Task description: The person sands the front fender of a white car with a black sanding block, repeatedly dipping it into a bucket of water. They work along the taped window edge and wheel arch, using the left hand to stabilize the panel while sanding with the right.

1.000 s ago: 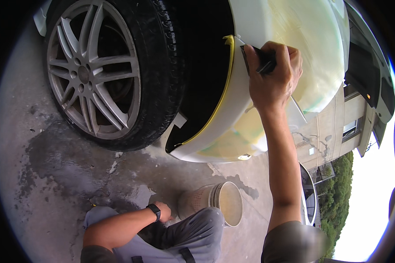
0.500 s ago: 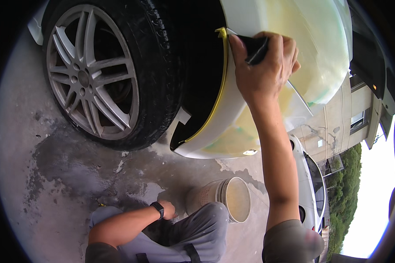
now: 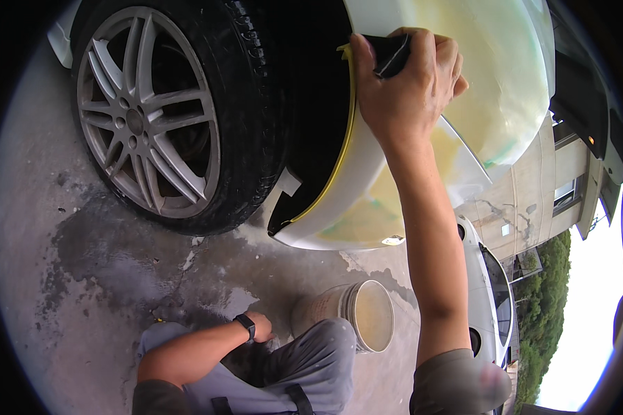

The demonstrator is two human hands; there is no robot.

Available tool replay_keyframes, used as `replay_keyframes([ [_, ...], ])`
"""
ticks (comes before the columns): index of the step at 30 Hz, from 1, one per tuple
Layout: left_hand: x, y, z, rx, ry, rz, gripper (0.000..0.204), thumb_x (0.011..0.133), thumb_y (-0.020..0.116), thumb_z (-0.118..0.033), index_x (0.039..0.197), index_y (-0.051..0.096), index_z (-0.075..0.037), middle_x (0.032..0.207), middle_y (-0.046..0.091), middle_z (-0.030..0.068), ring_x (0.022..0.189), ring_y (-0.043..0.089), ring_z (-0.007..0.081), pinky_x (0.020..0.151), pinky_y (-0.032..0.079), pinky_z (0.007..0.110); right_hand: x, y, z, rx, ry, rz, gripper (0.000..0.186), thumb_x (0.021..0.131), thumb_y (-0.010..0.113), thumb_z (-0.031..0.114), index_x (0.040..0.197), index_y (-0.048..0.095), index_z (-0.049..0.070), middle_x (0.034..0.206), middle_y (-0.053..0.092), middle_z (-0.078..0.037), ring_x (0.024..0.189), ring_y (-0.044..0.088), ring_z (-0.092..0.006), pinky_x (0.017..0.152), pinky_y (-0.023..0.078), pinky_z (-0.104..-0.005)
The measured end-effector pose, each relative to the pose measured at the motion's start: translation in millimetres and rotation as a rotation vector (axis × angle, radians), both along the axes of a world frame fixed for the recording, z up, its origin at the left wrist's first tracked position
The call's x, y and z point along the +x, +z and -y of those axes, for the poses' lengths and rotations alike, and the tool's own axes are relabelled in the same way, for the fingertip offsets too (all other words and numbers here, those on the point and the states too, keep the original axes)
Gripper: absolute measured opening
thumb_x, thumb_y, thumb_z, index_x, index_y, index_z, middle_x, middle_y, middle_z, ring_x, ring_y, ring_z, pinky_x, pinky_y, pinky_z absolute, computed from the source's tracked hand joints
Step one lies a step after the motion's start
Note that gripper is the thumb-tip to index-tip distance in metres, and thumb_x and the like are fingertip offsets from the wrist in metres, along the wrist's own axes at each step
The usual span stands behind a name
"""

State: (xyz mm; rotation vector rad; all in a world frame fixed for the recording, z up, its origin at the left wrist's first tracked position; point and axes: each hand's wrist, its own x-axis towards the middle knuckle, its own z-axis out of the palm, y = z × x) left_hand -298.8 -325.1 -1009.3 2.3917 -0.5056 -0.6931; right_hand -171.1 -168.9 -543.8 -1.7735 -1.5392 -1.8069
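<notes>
My right hand (image 3: 412,86) is closed on a folded black sheet of sandpaper (image 3: 392,54), thumb on the near side and fingers curled over it. It presses against the white car fender (image 3: 377,166), close to the wheel-arch edge lined with yellow tape (image 3: 339,166). Yellowish and greenish sanded patches spread over the panel. Down by my grey-trousered knee (image 3: 325,346), my left hand (image 3: 260,327) is curled, with a black watch on its wrist. Its fingertips are mostly hidden, and what they hold, if anything, does not show.
The tyre (image 3: 253,138) with its grey alloy wheel (image 3: 145,114) stands left of the fender. A pale bucket (image 3: 346,308) holding cloudy liquid is beside my knee. Wet patches mark the concrete floor (image 3: 111,256). A white car (image 3: 488,290) and a building (image 3: 516,194) appear at right.
My right hand has slid a little up and to the left over the fender with the sandpaper. My left hand stays nearly in place.
</notes>
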Motion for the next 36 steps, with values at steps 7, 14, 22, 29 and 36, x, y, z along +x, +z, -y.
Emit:
replay_keyframes([
  [7, -1.4, -0.1, -2.6, 0.032, 0.006, -0.012, 0.062, 0.103, 0.051, -0.060, 0.118, 0.078, -0.007, 0.122, 0.075, 0.0180, 0.118, 0.070, 0.0374, 0.099, 0.055, 0.049, 7.9, -7.3, 9.2, -0.017, 0.024, 0.018, 0.042, 0.079, 0.091, 0.040, 0.098, 0.067, 0.011, 0.100, 0.059, -0.010, 0.102, 0.057, -0.0311, 0.091, 0.033, -0.0450],
  [14, -1.5, -2.2, 0.4, 0.005, 0.022, -0.039, 0.063, 0.103, 0.051, -0.060, 0.119, 0.077, -0.006, 0.125, 0.074, 0.0200, 0.120, 0.068, 0.0390, 0.101, 0.053, 0.051, 0.1, -63.5, 50.7, 0.014, -0.015, -0.095, 0.039, 0.073, 0.090, 0.027, 0.095, 0.061, 0.012, 0.102, 0.055, -0.010, 0.098, 0.052, -0.0295, 0.088, 0.029, -0.0430],
  [22, -7.9, 6.4, -7.7, -0.005, 0.035, -0.032, 0.062, 0.103, 0.051, -0.059, 0.119, 0.077, -0.005, 0.124, 0.074, 0.0208, 0.120, 0.068, 0.0402, 0.103, 0.053, 0.051, 0.3, -63.0, 41.8, 0.122, 0.076, -0.070, 0.037, 0.073, 0.090, 0.032, 0.090, 0.062, 0.013, 0.097, 0.054, -0.008, 0.097, 0.053, -0.0278, 0.089, 0.028, -0.0422],
  [29, -4.0, 0.5, 0.1, -0.012, 0.043, -0.068, 0.061, 0.103, 0.051, -0.058, 0.118, 0.078, -0.005, 0.123, 0.074, 0.0206, 0.119, 0.069, 0.0393, 0.102, 0.053, 0.050, 10.6, -34.5, 27.0, -0.003, 0.029, -0.049, 0.038, 0.075, 0.091, 0.030, 0.095, 0.065, 0.010, 0.103, 0.059, -0.012, 0.107, 0.056, -0.0322, 0.095, 0.031, -0.0474],
  [36, -8.6, 0.7, 2.3, -0.044, 0.067, -0.028, 0.058, 0.102, 0.054, -0.056, 0.109, 0.080, -0.005, 0.115, 0.076, 0.0200, 0.113, 0.071, 0.0396, 0.097, 0.054, 0.051, 27.4, -154.5, 109.3, 0.031, -0.064, -0.299, 0.035, 0.070, 0.091, 0.021, 0.087, 0.061, 0.013, 0.100, 0.049, -0.010, 0.099, 0.045, -0.0285, 0.090, 0.026, -0.0430],
])
